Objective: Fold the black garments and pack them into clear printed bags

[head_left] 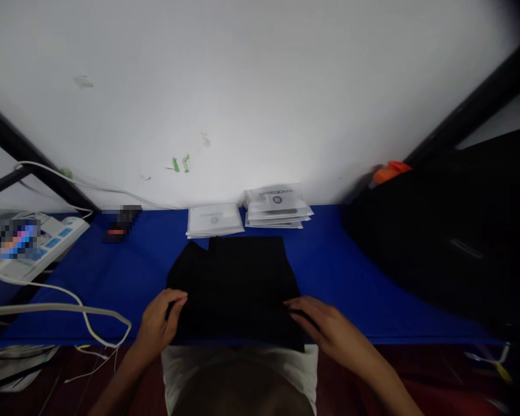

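Observation:
A black cloth garment (238, 283) lies spread on the blue tabletop (329, 277), with a notch in its far edge near the left; its exact kind cannot be made out. At its left side my left hand (161, 322) pinches the edge between thumb and fingers. My right hand (323, 325) grips the opposite side edge, thumb and fingertips closed on the cloth. The near edge of the garment reaches the front of the table. Just beyond its far edge lie a flat white plastic pouch (215, 221) and a stack of similar printed pouches (277, 205).
A dark object with a red part (120, 224) lies at the back left. Farther left are a white power strip (60, 240) and loose white cables (91, 309). On the right, a large black item (420, 248) covers the table end, with something orange (391, 171) behind it.

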The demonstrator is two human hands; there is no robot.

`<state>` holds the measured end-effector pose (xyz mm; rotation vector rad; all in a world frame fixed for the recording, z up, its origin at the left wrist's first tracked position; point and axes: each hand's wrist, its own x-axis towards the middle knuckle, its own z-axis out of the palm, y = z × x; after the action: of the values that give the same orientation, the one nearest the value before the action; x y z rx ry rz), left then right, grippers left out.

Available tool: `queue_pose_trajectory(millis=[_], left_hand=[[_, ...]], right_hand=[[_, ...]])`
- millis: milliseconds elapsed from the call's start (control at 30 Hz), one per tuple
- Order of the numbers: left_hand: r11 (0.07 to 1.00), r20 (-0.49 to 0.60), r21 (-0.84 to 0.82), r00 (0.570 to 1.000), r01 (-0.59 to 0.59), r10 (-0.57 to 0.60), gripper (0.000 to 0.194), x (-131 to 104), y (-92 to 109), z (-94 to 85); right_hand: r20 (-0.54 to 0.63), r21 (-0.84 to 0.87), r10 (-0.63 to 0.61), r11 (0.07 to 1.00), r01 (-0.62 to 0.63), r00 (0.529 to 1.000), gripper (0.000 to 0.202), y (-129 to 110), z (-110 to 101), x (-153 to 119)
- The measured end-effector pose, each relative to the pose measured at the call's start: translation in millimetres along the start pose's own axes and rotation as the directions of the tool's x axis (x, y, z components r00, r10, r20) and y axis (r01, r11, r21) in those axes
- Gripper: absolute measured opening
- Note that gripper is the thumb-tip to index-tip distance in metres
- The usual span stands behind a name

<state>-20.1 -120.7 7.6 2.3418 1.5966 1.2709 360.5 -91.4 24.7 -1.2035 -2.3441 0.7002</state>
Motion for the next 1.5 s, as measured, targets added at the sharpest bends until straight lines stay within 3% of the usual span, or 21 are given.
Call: queue_pose_trajectory(millis=[133, 200, 267, 433, 567, 667, 767, 833, 900, 1000, 1100, 1200, 1300, 1400, 1500], left_hand=[[0.993, -0.076, 0.121, 0.997, 0.005, 0.004, 0.014, 54, -15, 24.3], [0.979, 0.029, 0.204, 0.999, 0.029, -0.036, 0.020, 87, -22, 40.7], [0.967, 0.221, 0.254, 0.975, -0.017, -0.041, 0.023, 115, -27, 58.1], [0.969, 0.400, 0.223, 0.916, -0.105, 0.007, 0.022, 144, -34, 88.4], [0.973, 0.410, 0.197, 0.911, -0.121, 0.030, 0.011, 138, -27, 80.3], [0.979, 0.385, 0.162, 0.921, -0.126, 0.055, 0.010, 120, -11, 55.9], [0.987, 0.425, 0.011, 0.894, -0.159, 0.140, 0.003, 93, 5, 28.7], [0.986, 0.497, -0.102, 0.851, -0.133, 0.167, 0.005, 76, 6, 16.7], [0.992, 0.469, -0.100, 0.876, -0.073, 0.112, 0.010, 67, -3, 12.1], [0.996, 0.277, 0.062, 0.958, 0.057, -0.072, 0.018, 68, -33, 17.0], [0.979, 0.217, 0.137, 0.960, 0.150, -0.177, 0.037, 78, -66, 27.9], [0.983, 0.244, 0.106, 0.955, 0.150, -0.172, 0.029, 83, -80, 34.5], [0.988, 0.226, 0.077, 0.963, 0.135, -0.149, 0.015, 82, -72, 29.7], [0.995, 0.228, -0.048, 0.970, 0.093, -0.079, 0.012, 75, -52, 14.2], [0.983, 0.336, -0.175, 0.942, 0.046, 0.015, 0.015, 61, -34, -3.3]], right_hand=[[-0.222, -0.111, -0.009, 0.994, -0.016, 0.975, 0.025, 24, -14, 48], [-0.291, -0.202, -0.034, 0.979, -0.027, 0.956, 0.030, 38, -17, 81], [-0.237, -0.333, -0.054, 0.943, -0.029, 0.970, 0.031, 50, -17, 113], [-0.115, -0.372, -0.078, 0.928, 0.030, 0.990, 0.013, 65, -11, 154], [-0.141, -0.365, -0.100, 0.930, 0.043, 0.985, 0.009, 56, -15, 141], [-0.218, -0.309, -0.177, 0.945, 0.104, 0.960, 0.010, 38, -21, 107], [-0.235, -0.208, -0.252, 0.957, 0.205, 0.939, 0.008, 20, -17, 63], [-0.201, -0.171, -0.243, 0.963, 0.210, 0.949, 0.007, 13, -10, 39], [-0.199, -0.150, -0.232, 0.967, 0.205, 0.952, 0.006, 12, -1, 25], [-0.249, -0.130, -0.213, 0.974, 0.185, 0.945, 0.005, 13, 8, 25], [-0.288, -0.126, -0.189, 0.979, 0.159, 0.939, 0.008, 13, 11, 38], [-0.275, -0.139, -0.161, 0.982, 0.127, 0.948, 0.015, 13, 12, 49], [-0.248, -0.143, -0.131, 0.985, 0.098, 0.960, 0.023, 15, 16, 51], [-0.244, -0.147, -0.120, 0.985, 0.086, 0.962, 0.026, 21, 20, 48], [-0.249, -0.158, -0.114, 0.984, 0.076, 0.962, 0.028, 27, 23, 43]])
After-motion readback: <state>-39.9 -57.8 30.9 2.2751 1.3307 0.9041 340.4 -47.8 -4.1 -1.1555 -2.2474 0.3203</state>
